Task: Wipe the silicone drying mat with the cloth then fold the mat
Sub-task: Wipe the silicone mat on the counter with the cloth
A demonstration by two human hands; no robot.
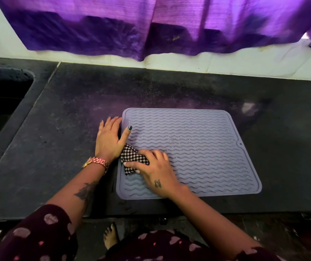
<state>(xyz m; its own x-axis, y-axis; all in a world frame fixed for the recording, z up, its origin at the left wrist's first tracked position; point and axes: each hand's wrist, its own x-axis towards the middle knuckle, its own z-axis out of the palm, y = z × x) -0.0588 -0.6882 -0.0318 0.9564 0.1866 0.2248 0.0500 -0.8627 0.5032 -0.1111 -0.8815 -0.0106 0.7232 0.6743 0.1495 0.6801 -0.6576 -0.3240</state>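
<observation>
Silicone, lilac-grey: one drying mat (pixel 198 147), ribbed in wavy lines, lying flat on the dark stone counter (pixel 66 119) with its near edge close to the counter's front lip. Small glints among the ribs near the middle read to me as water, though I cannot be sure.

Checked black-and-white cloth (pixel 132 159): bunched, sitting on the mat's left portion, close to the left rim.

Right hand (pixel 156 172): on top of the cloth, fingers curled over it and gripping, thumb tucked along its near side.

Left hand (pixel 109 140): laid flat, fingers straight and together on the counter just beside the mat's left edge, thumb stretched onto the mat to pin it.

Step in hand, as I judge it: wiping, not yet folding. To do it well I should press the cloth down into the grooves, stroke along the waves rather than across them, work from this left side toward the far right corner, and keep my thumb anchoring the rim so the mat does not skate.
</observation>
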